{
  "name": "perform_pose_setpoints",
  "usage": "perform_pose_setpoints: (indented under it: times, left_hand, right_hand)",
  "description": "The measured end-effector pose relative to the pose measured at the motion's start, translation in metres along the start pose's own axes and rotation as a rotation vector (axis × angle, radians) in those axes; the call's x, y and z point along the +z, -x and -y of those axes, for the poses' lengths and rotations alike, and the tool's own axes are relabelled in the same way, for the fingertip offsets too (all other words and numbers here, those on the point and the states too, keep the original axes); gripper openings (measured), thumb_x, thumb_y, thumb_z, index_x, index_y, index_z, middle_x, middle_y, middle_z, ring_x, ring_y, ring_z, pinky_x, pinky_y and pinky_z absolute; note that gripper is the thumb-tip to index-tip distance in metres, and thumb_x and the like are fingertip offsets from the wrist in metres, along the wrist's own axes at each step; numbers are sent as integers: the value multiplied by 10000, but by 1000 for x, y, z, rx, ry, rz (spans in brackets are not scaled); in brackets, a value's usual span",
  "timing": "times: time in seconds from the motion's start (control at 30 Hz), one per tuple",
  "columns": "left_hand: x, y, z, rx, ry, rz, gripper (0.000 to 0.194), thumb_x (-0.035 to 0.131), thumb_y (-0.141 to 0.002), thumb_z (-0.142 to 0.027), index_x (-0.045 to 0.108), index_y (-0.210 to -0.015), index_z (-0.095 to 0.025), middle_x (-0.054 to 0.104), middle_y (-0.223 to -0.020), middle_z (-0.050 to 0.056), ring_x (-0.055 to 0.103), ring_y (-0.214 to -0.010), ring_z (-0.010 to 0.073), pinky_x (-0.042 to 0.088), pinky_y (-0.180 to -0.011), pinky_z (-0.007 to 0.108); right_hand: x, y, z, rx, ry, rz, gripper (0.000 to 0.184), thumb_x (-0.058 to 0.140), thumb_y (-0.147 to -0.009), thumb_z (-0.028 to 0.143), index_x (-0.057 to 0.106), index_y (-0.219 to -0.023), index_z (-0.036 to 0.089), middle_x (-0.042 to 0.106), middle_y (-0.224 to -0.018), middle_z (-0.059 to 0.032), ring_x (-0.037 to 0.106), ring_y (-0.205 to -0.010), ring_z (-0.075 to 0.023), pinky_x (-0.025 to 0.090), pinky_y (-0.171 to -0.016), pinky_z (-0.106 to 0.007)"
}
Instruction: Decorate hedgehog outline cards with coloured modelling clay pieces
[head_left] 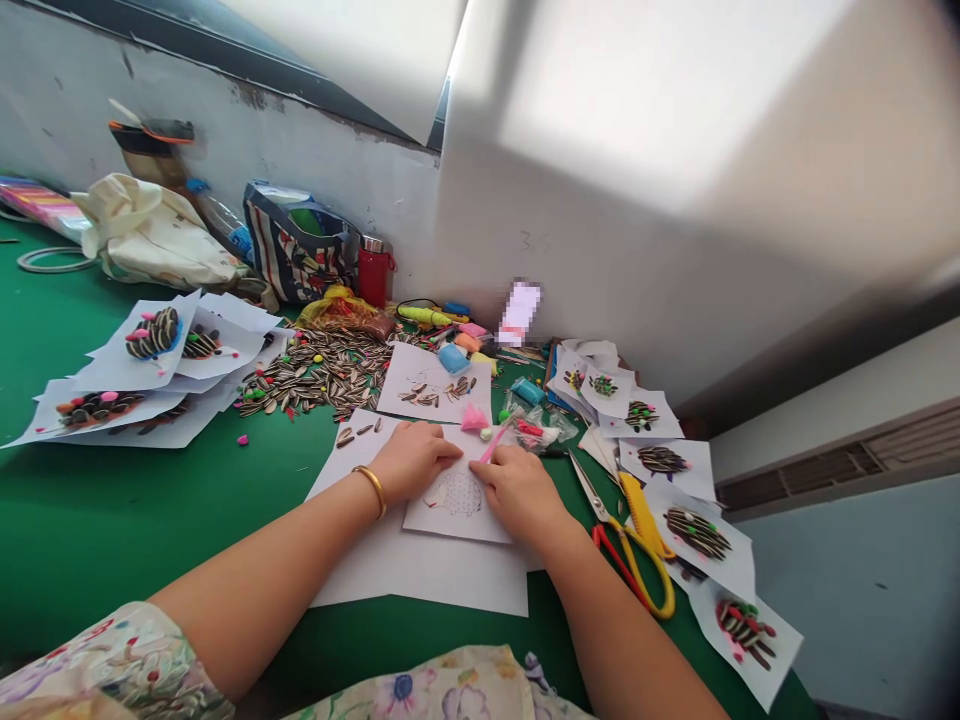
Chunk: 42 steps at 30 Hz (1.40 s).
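Note:
My left hand [414, 462], with a gold bangle [371, 490] on the wrist, lies flat on a small white paper sheet [456, 510] printed with a dotted oval outline. My right hand [517, 490] rests on the same sheet's right side, its fingers around a thin pink stick [493, 444]. A lump of pink modelling clay [474, 418] sits just above the fingertips. Beyond the hands lies a sheet with several sunflower seeds [435, 385] glued or laid on it.
A heap of striped sunflower seeds [315, 372] lies on the green table [150, 530]. Seed-and-clay pictures on paper [697, 535] spread along both sides. Yellow-handled scissors [637, 560] lie right of my right hand. A striped bag [296, 245] and red flask [373, 272] stand by the wall.

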<state>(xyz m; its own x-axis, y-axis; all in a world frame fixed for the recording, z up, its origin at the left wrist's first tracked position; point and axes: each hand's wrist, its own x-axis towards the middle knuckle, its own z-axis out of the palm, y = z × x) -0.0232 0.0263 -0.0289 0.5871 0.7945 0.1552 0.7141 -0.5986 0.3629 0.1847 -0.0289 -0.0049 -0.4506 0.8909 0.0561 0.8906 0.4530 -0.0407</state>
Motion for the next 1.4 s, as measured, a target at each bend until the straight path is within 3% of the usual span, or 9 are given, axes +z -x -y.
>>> perform_pose_setpoints:
  times: [0.63, 0.87, 1.4]
  left_hand:
    - [-2, -1, -1, 14, -24, -4, 219, 581, -917, -300, 752, -1049, -335, 689, -893, 42, 609, -907, 214, 379, -810, 349]
    - [-5, -3, -3, 0, -34, 17, 233, 556, -931, -291, 750, -1057, -327, 694, -911, 45, 613, -926, 219, 382, -818, 359]
    - [-2, -6, -2, 4, -16, 13, 240, 538, -942, -301, 746, -1057, -333, 696, -914, 36, 614, -930, 221, 382, -807, 370]
  right_hand:
    - [2, -1, 1, 12, -21, -17, 312, 553, -881, 174, 716, -1113, 305, 602, -923, -74, 504, -880, -224, 358, -774, -347]
    - [0, -3, -2, 43, -95, 1, 391, 538, -871, 145, 671, -1211, 287, 612, -974, -72, 514, -917, -221, 374, -789, -335]
    - [3, -2, -7, 15, -146, -26, 313, 539, -879, 137, 712, -1107, 264, 590, -923, -57, 505, -891, -201, 346, -776, -316]
